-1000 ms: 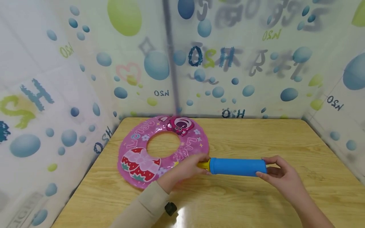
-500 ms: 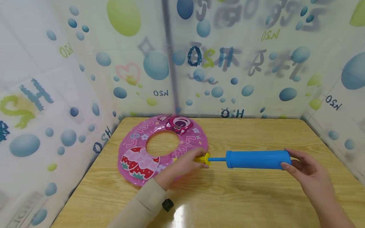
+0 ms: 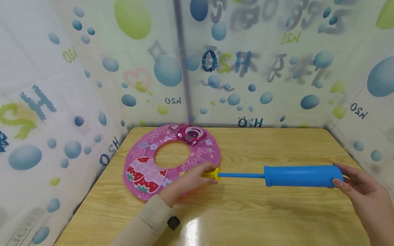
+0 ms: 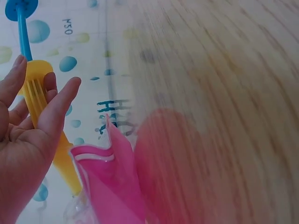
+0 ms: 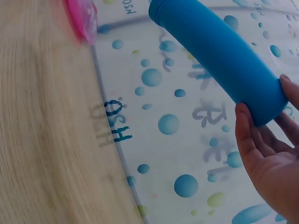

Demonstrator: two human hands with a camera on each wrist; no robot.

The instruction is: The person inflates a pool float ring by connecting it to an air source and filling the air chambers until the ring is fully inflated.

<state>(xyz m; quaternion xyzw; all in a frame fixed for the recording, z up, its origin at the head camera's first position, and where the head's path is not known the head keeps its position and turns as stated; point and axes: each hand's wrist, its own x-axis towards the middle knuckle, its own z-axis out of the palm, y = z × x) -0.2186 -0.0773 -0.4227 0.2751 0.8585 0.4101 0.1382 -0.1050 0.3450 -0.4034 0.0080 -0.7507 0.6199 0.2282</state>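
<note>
A hand air pump [image 3: 303, 176] with a blue barrel lies level above the table between my hands, its thin blue rod drawn well out. My left hand [image 3: 191, 179] grips the pump's yellow end [image 4: 36, 93]. In the left wrist view that yellow part tapers toward a clear piece at the edge of the pink swim ring [image 4: 114, 186]. With fingers and thumb around it, my right hand [image 5: 275, 158] holds the far end of the blue barrel [image 5: 224, 56]. The inflated ring, printed with a bear, strawberries and letters, lies flat at the table's left; my left hand and forearm overlap its near edge.
The wooden table [image 3: 277, 212] reaches back to a patterned curtain [image 3: 234, 89] with bubbles and letters, which also encloses both sides. A small black object [image 3: 173, 222] shows beside my left sleeve [image 3: 147, 218].
My right hand has moved right with the blue barrel, drawing the rod out of it. My left hand keeps hold of the yellow end and has shifted slightly left, as has the ring.
</note>
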